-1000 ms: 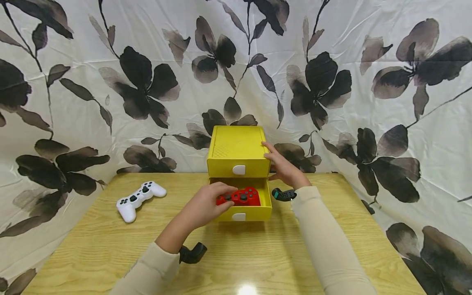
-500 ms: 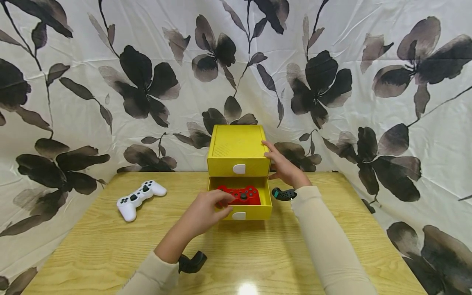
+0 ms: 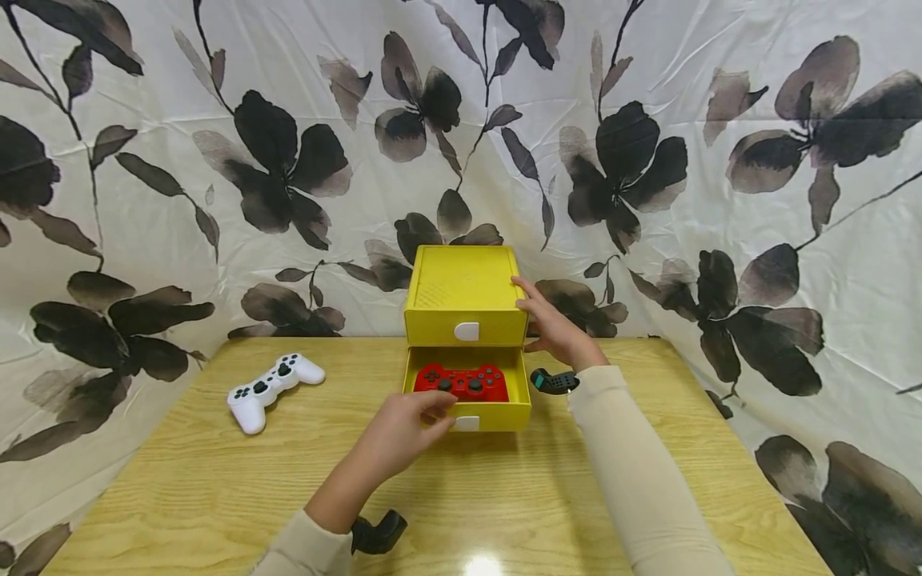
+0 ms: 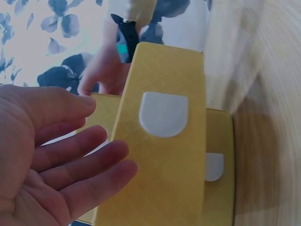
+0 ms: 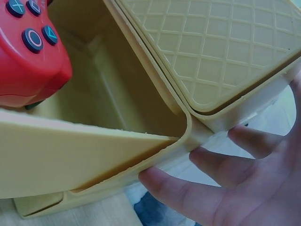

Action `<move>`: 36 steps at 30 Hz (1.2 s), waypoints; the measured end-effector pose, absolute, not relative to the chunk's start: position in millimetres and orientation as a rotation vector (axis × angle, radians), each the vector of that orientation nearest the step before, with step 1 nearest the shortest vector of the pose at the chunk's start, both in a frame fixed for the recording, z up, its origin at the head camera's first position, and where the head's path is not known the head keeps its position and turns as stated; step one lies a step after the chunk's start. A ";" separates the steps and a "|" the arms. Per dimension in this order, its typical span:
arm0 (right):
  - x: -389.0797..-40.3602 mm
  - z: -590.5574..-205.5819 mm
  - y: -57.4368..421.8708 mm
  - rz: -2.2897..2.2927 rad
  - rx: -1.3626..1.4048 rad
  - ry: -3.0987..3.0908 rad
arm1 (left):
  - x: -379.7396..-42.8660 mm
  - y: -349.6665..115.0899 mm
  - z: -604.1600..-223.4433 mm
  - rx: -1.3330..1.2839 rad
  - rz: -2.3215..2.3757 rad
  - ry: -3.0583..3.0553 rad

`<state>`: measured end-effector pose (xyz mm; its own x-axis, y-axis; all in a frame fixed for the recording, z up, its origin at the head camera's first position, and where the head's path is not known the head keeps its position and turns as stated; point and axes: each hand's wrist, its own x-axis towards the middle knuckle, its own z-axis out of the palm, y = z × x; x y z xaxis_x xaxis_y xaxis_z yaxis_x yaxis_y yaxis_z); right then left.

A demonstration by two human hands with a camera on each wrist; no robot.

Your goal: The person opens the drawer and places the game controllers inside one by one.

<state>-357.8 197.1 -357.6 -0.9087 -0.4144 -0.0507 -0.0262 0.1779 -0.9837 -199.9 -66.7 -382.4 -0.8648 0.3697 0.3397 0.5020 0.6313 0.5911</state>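
A yellow drawer unit (image 3: 467,276) with white tabs stands at the back of the table. One drawer (image 3: 497,417) is pulled out below the top one, and a red game controller (image 3: 461,382) lies in it. My left hand (image 3: 399,432) hovers at the front left of this drawer, fingers loosely bent and holding nothing. In the left wrist view the fingers (image 4: 89,190) hang before the drawer's front. Fingertips of my right hand (image 3: 558,324) touch the unit's right side and top edge. The right wrist view shows those fingers (image 5: 207,165) spread along the side.
A white game controller (image 3: 270,390) lies on the wooden table (image 3: 461,496), left of the drawer unit. Behind the table hangs a floral cloth (image 3: 519,184). In the left wrist view another drawer tab (image 4: 214,167) shows below the pulled-out drawer.
My left hand has come away from the red controller, drawing back toward the drawer's front edge and uncovering its left part. The right hand stays on the unit's side.
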 end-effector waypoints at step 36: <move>-358.4 -361.6 197.1 -1.805 -0.413 2.163 | -196.7 -37.5 -428.6 -0.571 -0.872 -2.411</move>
